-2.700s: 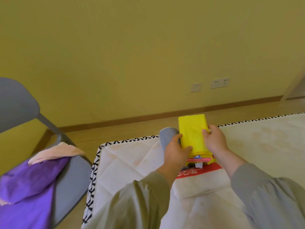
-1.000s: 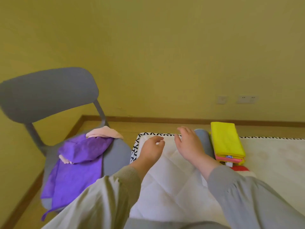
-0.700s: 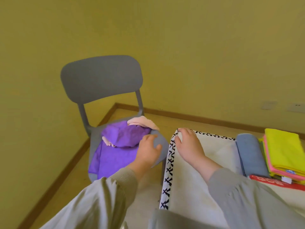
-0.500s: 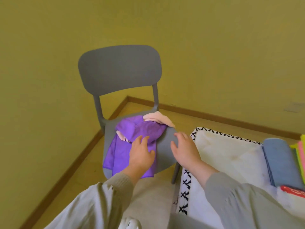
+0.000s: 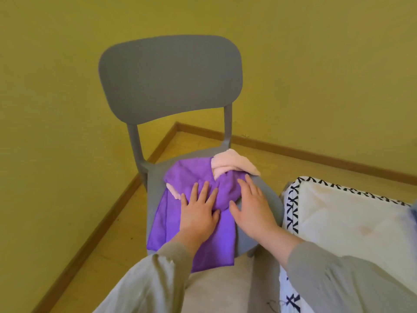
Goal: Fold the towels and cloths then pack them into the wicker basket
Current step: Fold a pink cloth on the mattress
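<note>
A rumpled purple cloth lies over the seat of a grey chair and hangs off its front edge. A pale pink cloth is bunched at the back right of the seat, partly under the purple one. My left hand is over the purple cloth with fingers spread and straight. My right hand is beside it, fingers straight, over the cloth's right edge and the seat. Neither hand holds anything. No wicker basket is in view.
A white quilted mattress with a black-and-white patterned border lies to the right of the chair. A sliver of blue cloth shows at the right edge. Yellow walls meet at a corner behind the chair, over a wooden floor.
The view swung left from the folded stack on the mattress to the chair. Both hands let go of the yellow cloth and moved onto the purple cloth on the seat.
</note>
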Demonstrator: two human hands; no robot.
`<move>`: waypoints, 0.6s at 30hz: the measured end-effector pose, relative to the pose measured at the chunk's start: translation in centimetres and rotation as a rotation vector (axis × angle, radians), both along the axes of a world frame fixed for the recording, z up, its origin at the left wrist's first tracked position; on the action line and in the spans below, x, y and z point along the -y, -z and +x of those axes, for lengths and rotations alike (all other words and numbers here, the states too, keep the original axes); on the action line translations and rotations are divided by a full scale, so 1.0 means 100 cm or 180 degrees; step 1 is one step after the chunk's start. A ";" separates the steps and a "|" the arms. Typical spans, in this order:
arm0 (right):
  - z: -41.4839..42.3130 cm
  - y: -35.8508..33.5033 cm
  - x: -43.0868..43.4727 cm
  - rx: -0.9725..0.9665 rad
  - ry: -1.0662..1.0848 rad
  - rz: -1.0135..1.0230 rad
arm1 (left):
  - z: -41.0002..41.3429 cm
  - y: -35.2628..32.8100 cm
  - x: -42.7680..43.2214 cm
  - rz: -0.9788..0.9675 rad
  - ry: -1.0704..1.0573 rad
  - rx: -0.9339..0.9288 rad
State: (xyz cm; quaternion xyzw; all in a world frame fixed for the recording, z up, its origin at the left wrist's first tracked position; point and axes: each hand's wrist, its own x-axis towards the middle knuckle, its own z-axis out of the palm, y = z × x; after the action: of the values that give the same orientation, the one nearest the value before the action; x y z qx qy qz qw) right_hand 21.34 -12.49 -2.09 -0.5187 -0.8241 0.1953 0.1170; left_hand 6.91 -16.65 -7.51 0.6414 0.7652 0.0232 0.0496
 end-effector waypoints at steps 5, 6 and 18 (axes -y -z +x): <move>-0.022 0.001 -0.031 -0.0356 0.0145 0.0085 | -0.001 0.020 0.004 0.0222 -0.0045 0.0151; -0.026 0.000 -0.038 -0.0434 0.0153 0.0079 | -0.002 0.021 0.004 0.0421 -0.0031 0.0159; -0.015 0.025 -0.040 0.0590 -0.1050 0.0138 | -0.011 0.028 0.007 0.1670 -0.0323 0.0604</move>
State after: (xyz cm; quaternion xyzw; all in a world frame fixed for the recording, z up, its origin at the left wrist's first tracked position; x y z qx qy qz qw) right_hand 19.84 -8.46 -4.55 -0.3897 -0.9092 0.1454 0.0182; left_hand 5.83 -17.32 -10.28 0.5881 0.7562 0.2829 -0.0479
